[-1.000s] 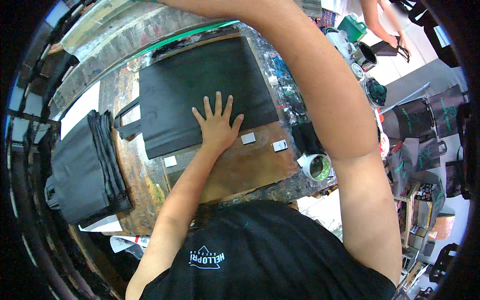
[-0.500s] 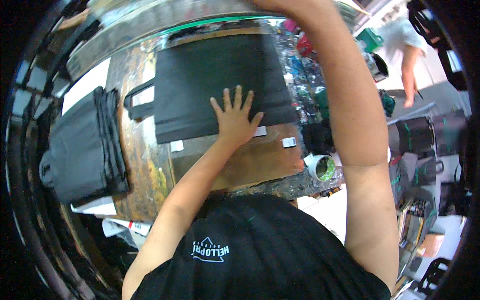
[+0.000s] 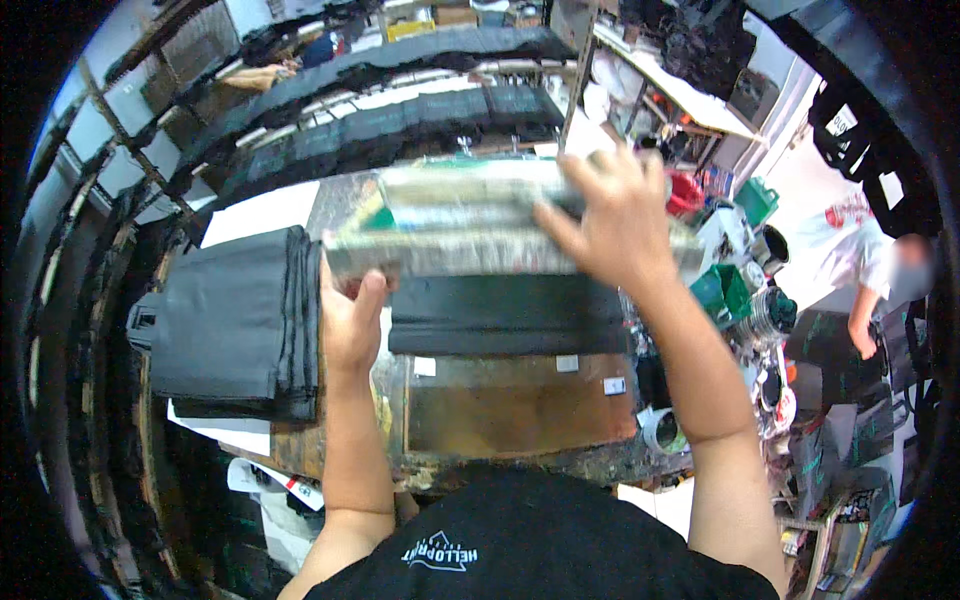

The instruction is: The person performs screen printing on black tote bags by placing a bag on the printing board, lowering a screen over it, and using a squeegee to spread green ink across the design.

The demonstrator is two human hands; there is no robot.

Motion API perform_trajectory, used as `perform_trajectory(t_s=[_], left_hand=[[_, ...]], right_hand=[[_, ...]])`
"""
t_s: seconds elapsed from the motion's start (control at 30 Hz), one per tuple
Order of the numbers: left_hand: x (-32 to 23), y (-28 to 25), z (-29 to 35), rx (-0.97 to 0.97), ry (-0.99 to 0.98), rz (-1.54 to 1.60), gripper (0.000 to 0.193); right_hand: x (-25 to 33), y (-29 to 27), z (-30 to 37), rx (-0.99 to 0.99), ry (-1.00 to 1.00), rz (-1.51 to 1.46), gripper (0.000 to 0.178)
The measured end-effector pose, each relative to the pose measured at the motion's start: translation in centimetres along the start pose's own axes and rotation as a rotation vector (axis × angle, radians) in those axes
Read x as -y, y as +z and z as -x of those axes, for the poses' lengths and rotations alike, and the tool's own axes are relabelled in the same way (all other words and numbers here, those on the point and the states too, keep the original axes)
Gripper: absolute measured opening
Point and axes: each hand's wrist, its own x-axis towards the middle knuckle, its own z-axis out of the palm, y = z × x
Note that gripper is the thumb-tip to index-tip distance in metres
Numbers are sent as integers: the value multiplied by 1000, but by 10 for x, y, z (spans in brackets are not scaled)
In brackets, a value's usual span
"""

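Observation:
A blurred screen printing frame (image 3: 470, 252), pale, worn and stained, is held tilted over the work table. My left hand (image 3: 352, 318) grips its near left corner, thumb toward me. My right hand (image 3: 622, 215) reaches over the near rail on the right, fingers spread and partly smeared; whether it touches the frame is unclear. Beneath lies a flat black bag (image 3: 505, 318), its far part hidden by the frame. The bag rests on a brown board (image 3: 520, 405) with small white tabs along its near edge.
A stack of black bags (image 3: 225, 325) sits to the left on white sheets. A tape roll (image 3: 662, 430), a green container (image 3: 722, 292) and tins crowd the right side. Racks with black bags (image 3: 430, 115) stand beyond the table. Another person (image 3: 850, 250) is at far right.
The view has tilted up. My left hand has left the bag and taken the frame's corner. My right arm has come down from overhead, and the frame now hangs over the bag.

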Motion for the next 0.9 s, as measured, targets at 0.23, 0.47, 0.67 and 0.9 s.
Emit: perform_trajectory(t_s=[0.23, 0.47, 0.67, 0.9], left_hand=[[48, -44, 77, -53, -126, -402, 73], [124, -97, 144, -139, -24, -1120, 111], [120, -98, 146, -107, 34, -1142, 110], [131, -108, 147, -76, 134, -1154, 110]], right_hand=[[32, 14, 86, 365, 41, -45, 60], [22, 79, 141, 512, 91, -139, 63], [17, 50, 110, 565, 104, -153, 65], [39, 53, 133, 690, 65, -160, 64]])
